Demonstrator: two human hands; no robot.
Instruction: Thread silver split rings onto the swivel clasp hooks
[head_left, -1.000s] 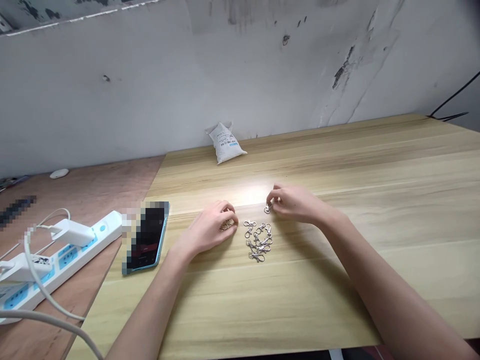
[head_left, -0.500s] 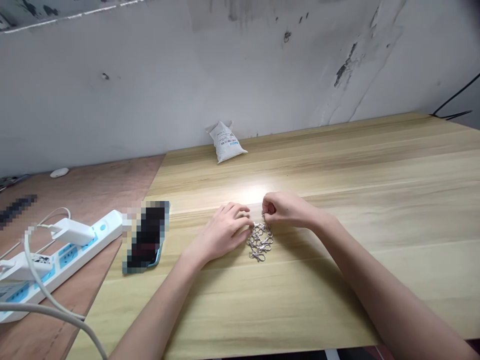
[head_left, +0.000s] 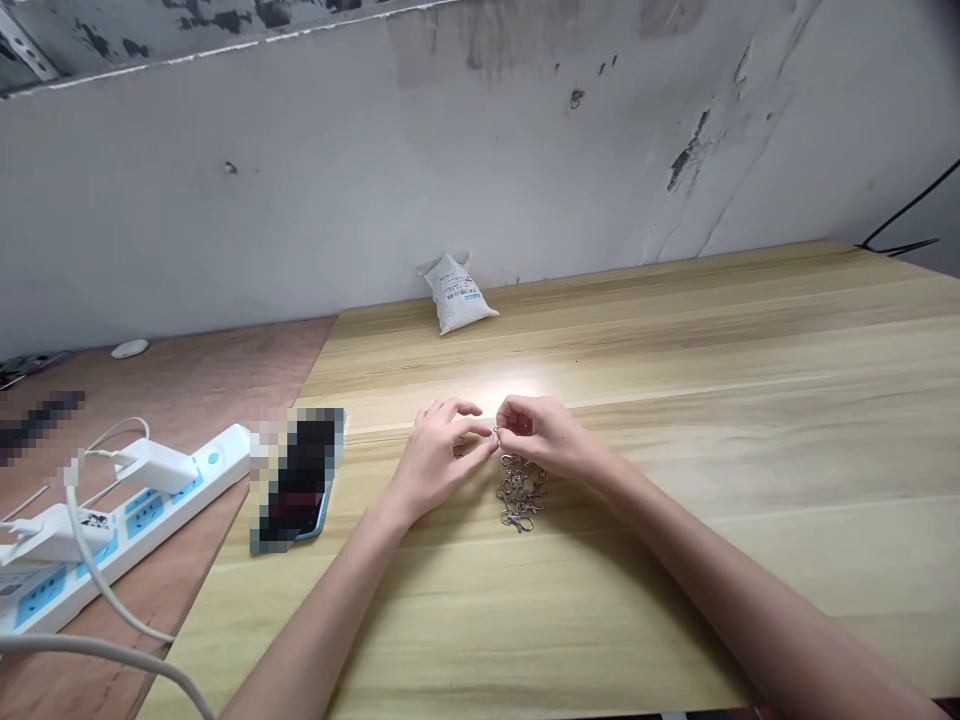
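My left hand (head_left: pixel 439 455) and my right hand (head_left: pixel 544 435) meet fingertip to fingertip over a light wooden table (head_left: pixel 675 420). Between the pinched fingers of both hands sits a small silver metal clasp (head_left: pixel 495 435). A small ring shows at my left hand's fingers. Just below my right hand lies a little heap of several silver lobster clasps (head_left: pixel 520 492) on the wood.
A phone in a blue case (head_left: pixel 300 478) lies left of my left hand. A white power strip (head_left: pixel 112 520) with plugged chargers and cables sits on the brown board at far left. A small white packet (head_left: pixel 456 292) leans near the wall.
My hands have come together from apart. The right hand moved left with its clasp, and the left hand rose from the table to meet it above the heap.
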